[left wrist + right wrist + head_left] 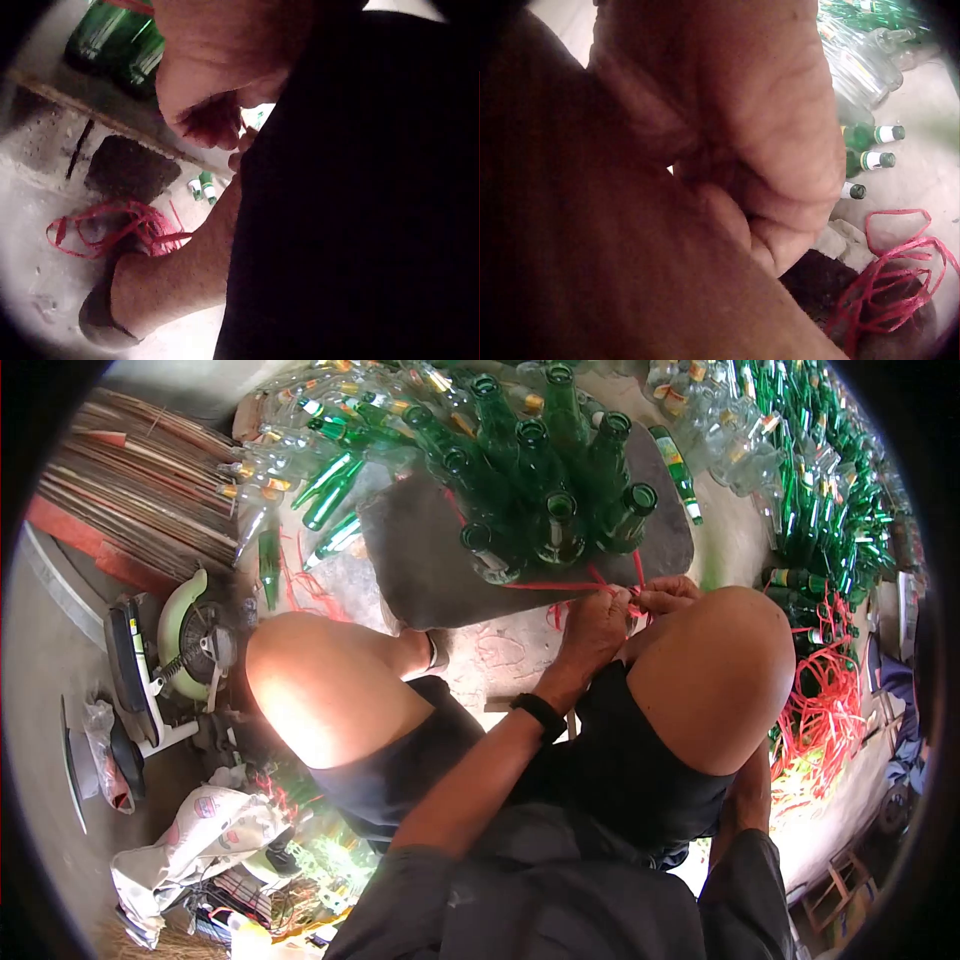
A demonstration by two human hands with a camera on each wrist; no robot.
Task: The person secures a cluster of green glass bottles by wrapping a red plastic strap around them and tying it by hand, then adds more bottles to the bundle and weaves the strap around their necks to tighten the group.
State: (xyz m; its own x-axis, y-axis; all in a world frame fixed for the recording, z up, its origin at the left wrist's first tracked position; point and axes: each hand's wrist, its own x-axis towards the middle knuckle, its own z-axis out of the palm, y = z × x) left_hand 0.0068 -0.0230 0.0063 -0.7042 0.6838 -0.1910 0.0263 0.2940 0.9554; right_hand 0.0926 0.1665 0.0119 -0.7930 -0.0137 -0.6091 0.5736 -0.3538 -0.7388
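Note:
Several green glass bottles stand bunched upright on a dark grey slab in the head view. Red plastic twine runs around the bunch near its base and comes to my two hands at the slab's near edge. My left hand, a black band at its wrist, pinches the twine. Close beside it, my right hand pinches the twine too, its arm passing behind the right knee. In the left wrist view, the left hand has curled fingers. Curled fingers also show on the right hand in the right wrist view.
Both bare knees flank the hands. A tangle of red twine lies at the right. Piles of green bottles and clear bottles lie beyond the slab. Long thin sticks are stacked at the left, near a wheeled machine.

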